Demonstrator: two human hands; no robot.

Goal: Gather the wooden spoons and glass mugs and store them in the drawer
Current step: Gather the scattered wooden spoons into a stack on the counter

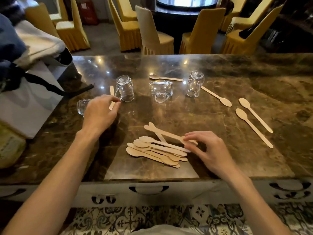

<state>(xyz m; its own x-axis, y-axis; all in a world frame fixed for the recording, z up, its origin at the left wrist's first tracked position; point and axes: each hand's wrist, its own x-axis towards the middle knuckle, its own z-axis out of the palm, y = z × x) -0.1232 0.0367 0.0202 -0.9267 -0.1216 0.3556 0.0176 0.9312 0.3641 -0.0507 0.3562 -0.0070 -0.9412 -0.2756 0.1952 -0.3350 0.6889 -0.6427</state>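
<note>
A pile of several wooden spoons [152,150] lies on the marble counter [169,170] in front of me. My right hand [205,150] rests at the pile's right end, fingertips on a spoon. My left hand [100,112] pinches a lone spoon [111,92] beside an upside-down glass mug [125,89]. Another mug [81,106] sits partly hidden behind that hand. One mug lies on its side [160,91] mid-counter, and another stands inverted [194,83] to the right. Loose spoons lie at the back [165,77] and on the right [218,96], [254,114], [253,127]. The drawer [149,189] below the counter edge is closed.
A white bag with black straps [30,99] and folded cloth stand on the counter's left end. Yellow-covered chairs [155,33] and a dark round table stand beyond the counter. Patterned floor tiles lie below.
</note>
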